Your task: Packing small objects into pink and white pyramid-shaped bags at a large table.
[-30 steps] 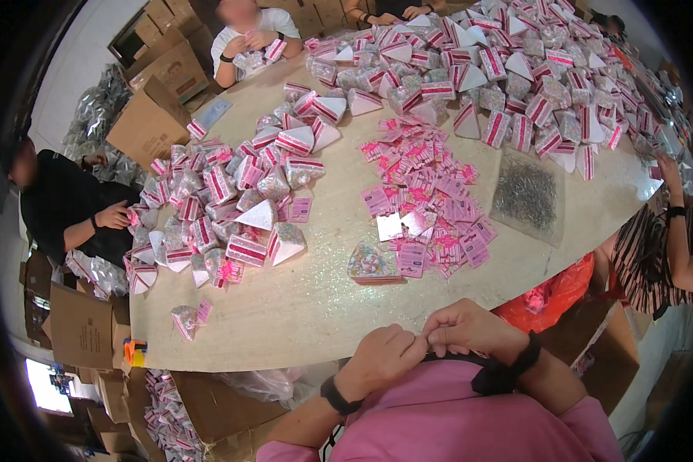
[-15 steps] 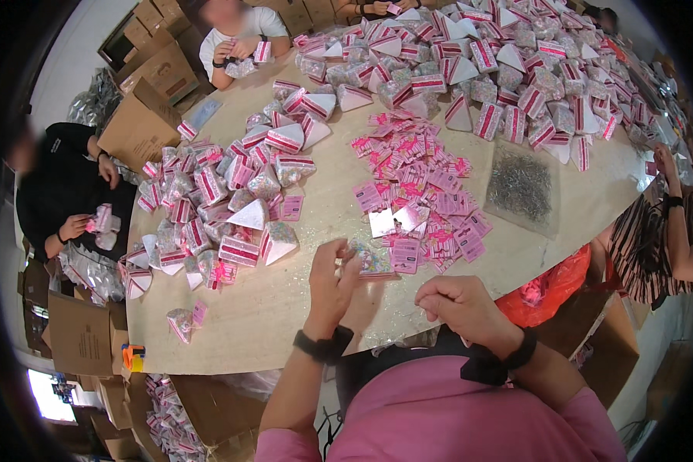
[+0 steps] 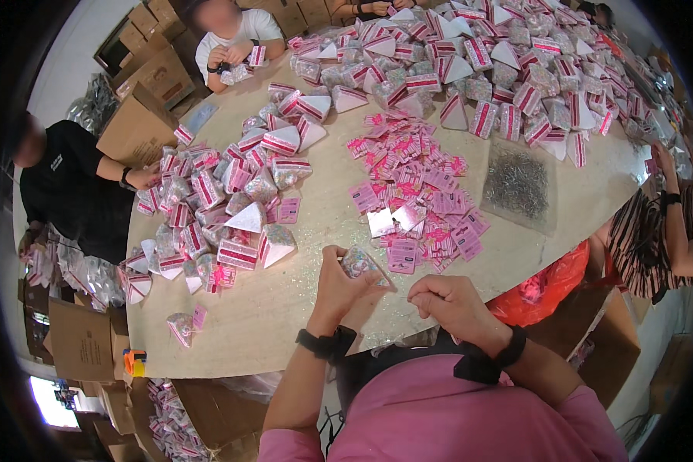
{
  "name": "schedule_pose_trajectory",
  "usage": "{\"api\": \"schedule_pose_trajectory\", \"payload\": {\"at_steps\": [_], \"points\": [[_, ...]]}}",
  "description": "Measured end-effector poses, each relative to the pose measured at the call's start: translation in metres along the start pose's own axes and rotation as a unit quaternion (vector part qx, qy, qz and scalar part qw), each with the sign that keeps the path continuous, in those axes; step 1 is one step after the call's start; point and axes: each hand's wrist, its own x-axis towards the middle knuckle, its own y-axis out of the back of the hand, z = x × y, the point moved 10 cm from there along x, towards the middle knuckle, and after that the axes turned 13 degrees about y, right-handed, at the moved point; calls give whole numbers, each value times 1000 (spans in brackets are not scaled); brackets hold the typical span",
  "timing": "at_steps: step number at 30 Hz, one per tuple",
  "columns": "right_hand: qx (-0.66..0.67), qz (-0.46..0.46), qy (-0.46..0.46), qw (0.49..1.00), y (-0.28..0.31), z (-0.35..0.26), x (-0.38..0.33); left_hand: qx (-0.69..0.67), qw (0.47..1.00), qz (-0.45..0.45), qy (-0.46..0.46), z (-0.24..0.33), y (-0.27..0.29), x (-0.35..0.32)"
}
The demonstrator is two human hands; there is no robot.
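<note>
My left hand (image 3: 337,286) is closed on a small clear glittery packet (image 3: 359,264), its thumb across the near side, low over the table's near edge. To its right, my right hand (image 3: 458,306) is pinched shut, fingertips close to the packet but apart from it. What the pinch holds, if anything, is too small to make out. Beyond both hands lies a heap of pink printed cards (image 3: 431,192), a few showing pale backs. Right of the cards is a clear flat bag of small metal pins (image 3: 518,185).
Wedge-shaped glitter packets form a pile on the left (image 3: 239,212) and a larger heap (image 3: 470,69) along the back. One packet (image 3: 180,327) lies alone at front left, near an orange tape dispenser (image 3: 134,362). A red plastic bag (image 3: 543,289) hangs right. Co-workers surround the table (image 3: 308,331).
My left hand has closed on the packet and tilted it up off the table. My right hand stays pinched, slightly shifted. The co-worker at left has reached a hand to the pile.
</note>
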Motion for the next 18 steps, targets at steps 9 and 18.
{"api": "schedule_pose_trajectory", "payload": {"at_steps": [9, 18], "points": [[-22, 17, 2, 1000, 4, -11, 5, 32, 996, -32, -72, -24, -8, -10], [-42, 13, 53, 998, 1, -43, 7, -378, 921, -86, -23, 4, 8, -42]]}}
